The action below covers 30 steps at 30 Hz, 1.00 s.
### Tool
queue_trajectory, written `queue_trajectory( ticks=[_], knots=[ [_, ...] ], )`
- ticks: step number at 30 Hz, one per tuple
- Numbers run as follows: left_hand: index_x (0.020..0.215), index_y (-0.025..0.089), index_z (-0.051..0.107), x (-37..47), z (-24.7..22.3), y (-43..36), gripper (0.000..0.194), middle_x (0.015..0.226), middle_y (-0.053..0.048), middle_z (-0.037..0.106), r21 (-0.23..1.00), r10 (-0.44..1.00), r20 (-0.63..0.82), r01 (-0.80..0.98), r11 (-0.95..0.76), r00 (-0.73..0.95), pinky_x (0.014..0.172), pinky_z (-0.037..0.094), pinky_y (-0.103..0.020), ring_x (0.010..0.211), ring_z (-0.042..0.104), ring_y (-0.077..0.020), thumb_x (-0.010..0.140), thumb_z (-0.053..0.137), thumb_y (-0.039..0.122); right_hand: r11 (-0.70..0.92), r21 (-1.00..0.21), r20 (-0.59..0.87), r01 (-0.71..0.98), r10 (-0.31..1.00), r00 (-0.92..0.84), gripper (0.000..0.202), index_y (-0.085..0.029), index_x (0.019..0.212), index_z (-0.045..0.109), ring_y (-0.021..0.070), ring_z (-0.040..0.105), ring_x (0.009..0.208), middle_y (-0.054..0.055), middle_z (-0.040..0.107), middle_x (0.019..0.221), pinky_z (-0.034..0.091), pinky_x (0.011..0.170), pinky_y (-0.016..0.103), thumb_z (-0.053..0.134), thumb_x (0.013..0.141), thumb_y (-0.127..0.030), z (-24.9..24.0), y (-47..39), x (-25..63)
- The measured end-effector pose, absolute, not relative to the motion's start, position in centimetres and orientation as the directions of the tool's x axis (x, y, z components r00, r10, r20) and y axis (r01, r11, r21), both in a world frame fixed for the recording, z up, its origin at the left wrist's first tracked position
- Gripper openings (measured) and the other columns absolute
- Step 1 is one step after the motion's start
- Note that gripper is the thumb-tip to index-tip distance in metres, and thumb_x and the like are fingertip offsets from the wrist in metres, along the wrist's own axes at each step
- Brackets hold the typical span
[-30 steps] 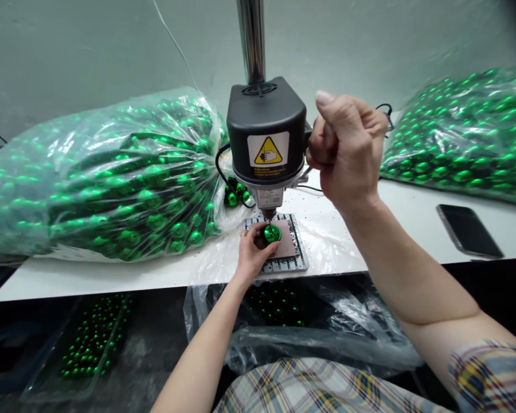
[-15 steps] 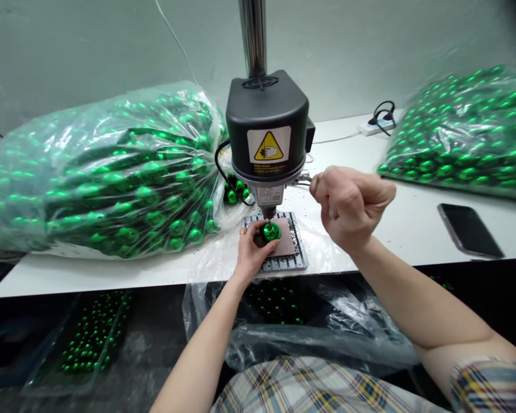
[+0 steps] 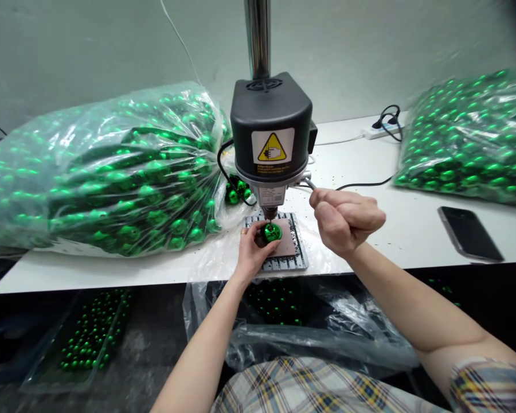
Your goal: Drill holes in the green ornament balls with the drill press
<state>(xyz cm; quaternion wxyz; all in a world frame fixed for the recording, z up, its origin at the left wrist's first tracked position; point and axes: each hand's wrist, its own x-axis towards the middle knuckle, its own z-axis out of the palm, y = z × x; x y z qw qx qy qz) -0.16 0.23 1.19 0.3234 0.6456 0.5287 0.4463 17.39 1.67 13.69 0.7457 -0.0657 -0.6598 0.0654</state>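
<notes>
A shiny green ball [image 3: 273, 232] rests on a pinkish-brown pad [image 3: 289, 244] over the slotted grey base plate [image 3: 301, 261] of a small drill press [image 3: 270, 129]. Thumb and fingers of my left hand [image 3: 253, 248] grip the ball from its left and near side. Right above it is the drill chuck [image 3: 270, 213], its thin bit reaching the ball's top. To the right of the machine, my right hand [image 3: 348, 221] is closed around the feed lever [image 3: 310, 183]; only the lever's metal end near the machine shows. Dark shavings are scattered over the plate.
A big clear bag of green balls [image 3: 124, 178] lies on the left of the white table [image 3: 90, 272]; another bag [image 3: 468, 137] is at the right. A phone [image 3: 470, 232] and power strip [image 3: 380, 131] lie on the right. Below the edge are a bin of balls [image 3: 86, 338] and plastic sheeting [image 3: 318, 344].
My right hand has come down and slightly toward me with the lever, baring more of its metal end. The left hand keeps the ball in place. The view has shifted slightly.
</notes>
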Motion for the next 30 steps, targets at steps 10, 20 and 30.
queue_trajectory(
  ticks=[10, 20, 30],
  knots=[
    [0.118, 0.022, 0.069, -0.2, 1.4, 0.4, 0.051, 0.109, -0.008, 0.070, 0.889, 0.977, 0.213, 0.407, -0.208, 0.035, 0.091, 0.051, -0.039, 0.103, 0.063, -0.0253, 0.071, 0.087, 0.028, 0.979, -0.202, 0.971, -0.031, 0.204, 0.128, 0.049, -0.018, 0.051, 0.024, 0.0058, 0.025, 0.039, -0.007, 0.026, 0.044, 0.024, 0.043, 0.028, 0.059, 0.081, -0.001, 14.0, 1.3, 17.1],
    [0.099, 0.021, 0.063, -1.6, 4.9, -5.4, 0.041, 0.097, -0.006, 0.067, 0.790, 0.978, 0.162, 0.577, -0.210, 0.134, 0.078, 0.050, -0.036, 0.090, 0.062, -0.0250, 0.066, 0.087, 0.029, 0.609, -0.735, 0.562, -0.298, 0.793, 0.235, 0.059, -0.022, 0.048, 0.037, 0.0054, 0.024, 0.034, -0.007, 0.029, 0.040, 0.014, 0.032, 0.026, 0.080, 0.079, -0.046, 23.1, 5.4, 16.8],
    [0.107, 0.017, 0.068, -4.9, 7.2, 6.1, 0.028, 0.112, -0.015, 0.069, 0.608, 0.951, 0.308, 0.765, -0.210, 0.016, 0.102, 0.047, -0.044, 0.111, 0.063, -0.0296, 0.090, 0.048, 0.006, 0.656, -0.706, 0.614, -0.266, 0.754, 0.231, 0.054, -0.021, 0.052, 0.036, 0.0058, 0.026, 0.037, -0.006, 0.030, 0.045, 0.015, 0.034, 0.024, 0.076, 0.084, -0.041, 22.3, 5.2, 16.8]
  ],
)
